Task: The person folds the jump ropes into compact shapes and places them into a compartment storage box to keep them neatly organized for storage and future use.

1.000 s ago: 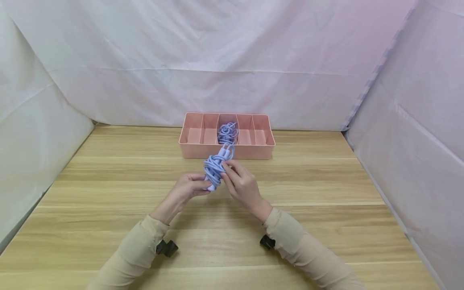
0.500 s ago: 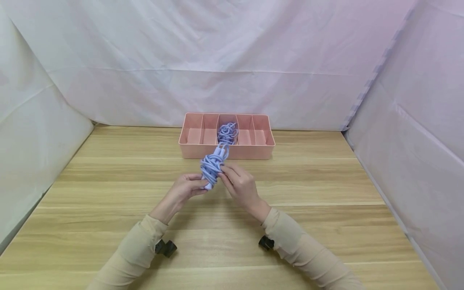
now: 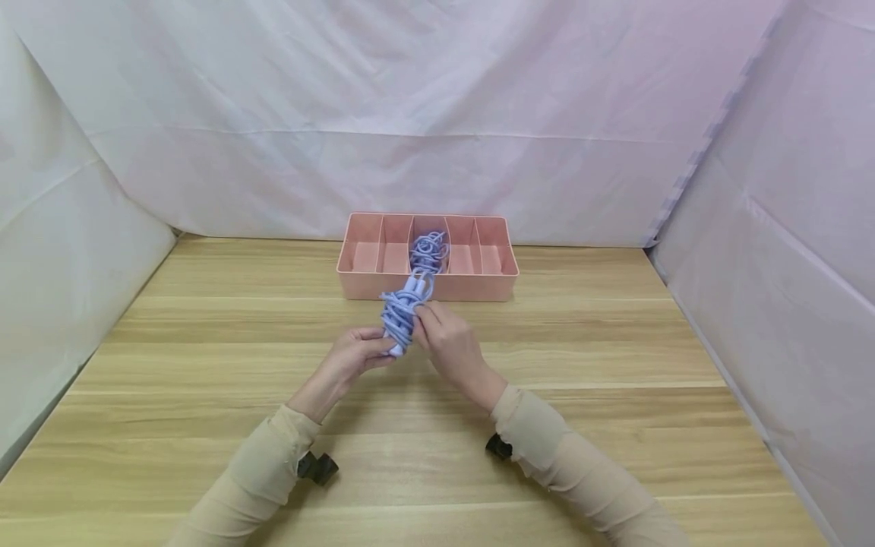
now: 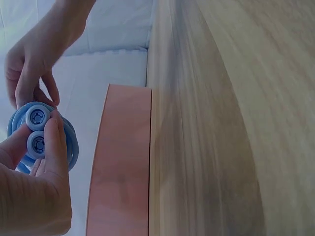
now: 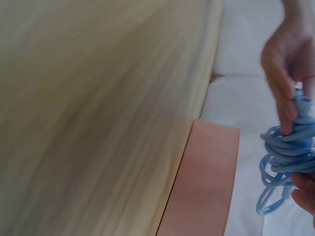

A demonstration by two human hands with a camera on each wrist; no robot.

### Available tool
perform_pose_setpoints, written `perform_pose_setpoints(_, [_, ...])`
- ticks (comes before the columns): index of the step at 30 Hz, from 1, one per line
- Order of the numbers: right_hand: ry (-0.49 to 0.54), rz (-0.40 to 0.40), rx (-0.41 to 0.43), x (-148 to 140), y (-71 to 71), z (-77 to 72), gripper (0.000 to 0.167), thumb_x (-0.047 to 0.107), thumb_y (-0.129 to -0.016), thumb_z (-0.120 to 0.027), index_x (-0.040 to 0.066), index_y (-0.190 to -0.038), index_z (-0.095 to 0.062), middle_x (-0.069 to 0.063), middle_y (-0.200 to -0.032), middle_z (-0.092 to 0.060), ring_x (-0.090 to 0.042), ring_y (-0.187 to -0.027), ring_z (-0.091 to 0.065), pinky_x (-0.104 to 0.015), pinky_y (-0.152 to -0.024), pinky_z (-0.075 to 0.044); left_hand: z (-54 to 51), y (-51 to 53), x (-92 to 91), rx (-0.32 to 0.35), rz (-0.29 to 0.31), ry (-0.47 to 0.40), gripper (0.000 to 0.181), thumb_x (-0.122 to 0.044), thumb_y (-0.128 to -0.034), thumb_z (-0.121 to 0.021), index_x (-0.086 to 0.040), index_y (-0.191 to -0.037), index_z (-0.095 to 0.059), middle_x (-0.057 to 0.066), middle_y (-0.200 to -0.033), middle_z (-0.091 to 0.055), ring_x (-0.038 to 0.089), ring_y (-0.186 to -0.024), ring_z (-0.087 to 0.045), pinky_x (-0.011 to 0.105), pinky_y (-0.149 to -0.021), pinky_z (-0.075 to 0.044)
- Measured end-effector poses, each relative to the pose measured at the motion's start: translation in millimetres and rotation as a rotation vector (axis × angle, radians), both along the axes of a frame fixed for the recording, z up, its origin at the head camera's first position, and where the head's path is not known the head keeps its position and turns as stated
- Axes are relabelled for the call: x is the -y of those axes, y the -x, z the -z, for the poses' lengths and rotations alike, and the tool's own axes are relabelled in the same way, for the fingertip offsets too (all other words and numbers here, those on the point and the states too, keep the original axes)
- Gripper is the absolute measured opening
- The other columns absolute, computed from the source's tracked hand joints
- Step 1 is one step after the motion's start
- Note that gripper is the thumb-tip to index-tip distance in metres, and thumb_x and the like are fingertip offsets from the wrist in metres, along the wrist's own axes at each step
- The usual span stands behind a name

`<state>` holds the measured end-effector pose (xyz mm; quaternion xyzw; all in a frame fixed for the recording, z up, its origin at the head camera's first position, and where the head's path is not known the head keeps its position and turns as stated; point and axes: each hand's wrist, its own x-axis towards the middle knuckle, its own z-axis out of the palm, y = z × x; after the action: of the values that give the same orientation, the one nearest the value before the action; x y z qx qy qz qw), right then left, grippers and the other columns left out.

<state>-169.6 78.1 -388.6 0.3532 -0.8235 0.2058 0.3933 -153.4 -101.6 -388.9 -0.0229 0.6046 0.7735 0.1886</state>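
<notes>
A light-blue jump rope [image 3: 399, 315], its cord wound around two pale handles, is held up over the table in front of the box. My left hand [image 3: 353, 355] pinches the handles at their near end; in the left wrist view two round handle caps [image 4: 37, 118] show between thumb and fingers. On the rope's right side, my right hand [image 3: 451, 343] pinches the wound cord with thumb and fingers. The far handle ends and a loop of cord overlap the front of the pink divided box [image 3: 478, 287] in the head view.
In the box's middle compartment lies another tangled blue cord [image 3: 429, 249]. The box stands near the back of the wooden table [image 3: 615, 357]. White cloth [image 3: 424, 175] hangs behind and on both sides. A black camera [image 3: 317, 467] is on each wrist.
The jump rope has shifted slightly left and nearer. My right hand has moved a little left with it, its fingers now closer together at the cord. My left hand keeps its hold.
</notes>
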Motion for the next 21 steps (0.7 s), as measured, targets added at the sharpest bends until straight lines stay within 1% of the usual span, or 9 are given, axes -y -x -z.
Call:
perform_pose_setpoints(4, [0.224, -0.084, 0.252, -1.4, 0.7, -4.4, 0.010, 0.004, -0.087, -0.056, -0.002, -0.090, -0.063, -0.006, -0.077, -0.061, -0.014, -0.067, -0.057, -0.022, -0.060, -0.050, -0.9, 1.1, 3.0, -0.023, 0.001, 0.011, 0.019, 0.005, -0.0823, -0.055, 0.004, -0.100, -0.064, -0.003, -0.081, -0.067, 0.010, -0.075, -0.064, 0.028, -0.079, -0.053])
perform_pose_setpoints(6, [0.320, -0.109, 0.323, -2.0, 1.5, -5.1, 0.010, 0.004, -0.087, -0.057, -0.001, -0.090, -0.064, -0.006, -0.077, -0.063, -0.013, -0.067, -0.059, -0.021, -0.062, -0.051, -2.1, 1.7, 3.5, -0.022, 0.008, 0.007, 0.023, 0.005, -0.0824, -0.055, 0.006, -0.104, -0.062, -0.003, -0.083, -0.067, 0.010, -0.077, -0.064, 0.028, -0.080, -0.053])
perform_pose_setpoints(8, [0.382, -0.129, 0.350, -2.2, 2.1, -4.7, 0.010, 0.004, -0.087, -0.057, -0.002, -0.090, -0.065, -0.008, -0.078, -0.064, -0.014, -0.069, -0.061, -0.020, -0.065, -0.052, -2.2, 2.2, 3.7, -0.022, 0.014, -0.001, 0.026, 0.004, -0.0827, -0.054, 0.008, -0.108, -0.059, -0.003, -0.084, -0.067, 0.010, -0.077, -0.064, 0.028, -0.080, -0.053])
perform_pose_setpoints(10, [0.406, -0.142, 0.344, -2.6, 2.6, -4.0, 0.009, 0.004, -0.086, -0.058, -0.002, -0.090, -0.065, -0.008, -0.078, -0.065, -0.015, -0.070, -0.062, -0.020, -0.067, -0.053, -2.9, 2.2, 3.5, -0.026, 0.017, 0.001, 0.031, 0.004, -0.0830, -0.054, 0.013, -0.112, -0.054, -0.003, -0.085, -0.067, 0.010, -0.078, -0.064, 0.027, -0.079, -0.053])
perform_pose_setpoints(12, [0.375, -0.142, 0.305, -3.7, 3.5, -3.3, 0.009, 0.004, -0.086, -0.059, -0.001, -0.090, -0.064, -0.008, -0.080, -0.066, -0.016, -0.073, -0.062, -0.021, -0.069, -0.052, -3.2, 2.0, 3.2, -0.032, 0.019, 0.006, 0.033, 0.005, -0.0830, -0.054, 0.016, -0.114, -0.051, -0.002, -0.084, -0.067, 0.010, -0.077, -0.064, 0.027, -0.079, -0.053])
perform_pose_setpoints(16, [0.184, -0.114, 0.149, -7.1, 5.2, -3.9, 0.010, 0.006, -0.085, -0.059, 0.000, -0.091, -0.064, -0.008, -0.083, -0.065, -0.019, -0.079, -0.060, -0.026, -0.073, -0.052, -4.2, 1.7, 2.5, -0.037, 0.016, 0.007, 0.037, 0.005, -0.0832, -0.053, 0.020, -0.117, -0.045, -0.001, -0.085, -0.067, 0.010, -0.077, -0.064, 0.026, -0.078, -0.053])
perform_pose_setpoints(18, [0.118, -0.115, 0.093, -7.7, 5.0, -5.0, 0.011, 0.006, -0.085, -0.058, -0.001, -0.093, -0.063, -0.009, -0.084, -0.065, -0.020, -0.080, -0.059, -0.027, -0.073, -0.052, -4.0, 1.6, 2.2, -0.038, 0.009, 0.004, 0.038, 0.006, -0.0832, -0.053, 0.021, -0.117, -0.044, -0.001, -0.085, -0.067, 0.009, -0.076, -0.064, 0.026, -0.077, -0.053])
perform_pose_setpoints(19, [0.113, -0.118, 0.089, -7.6, 5.2, -5.1, 0.012, 0.005, -0.084, -0.058, -0.001, -0.094, -0.062, -0.009, -0.085, -0.064, -0.020, -0.080, -0.060, -0.027, -0.072, -0.052, -3.7, 1.7, 2.1, -0.041, 0.007, 0.004, 0.038, 0.006, -0.0832, -0.053, 0.021, -0.117, -0.044, -0.001, -0.085, -0.067, 0.009, -0.076, -0.064, 0.026, -0.077, -0.053])
perform_pose_setpoints(21, [0.152, -0.135, 0.132, -6.9, 4.6, -6.0, 0.017, 0.003, -0.084, -0.059, -0.004, -0.099, -0.058, -0.011, -0.084, -0.064, -0.020, -0.077, -0.061, -0.025, -0.063, -0.052, -2.7, 1.6, 2.4, -0.048, 0.005, 0.013, 0.038, 0.006, -0.0832, -0.053, 0.021, -0.117, -0.044, -0.001, -0.085, -0.067, 0.009, -0.076, -0.064, 0.025, -0.076, -0.053])
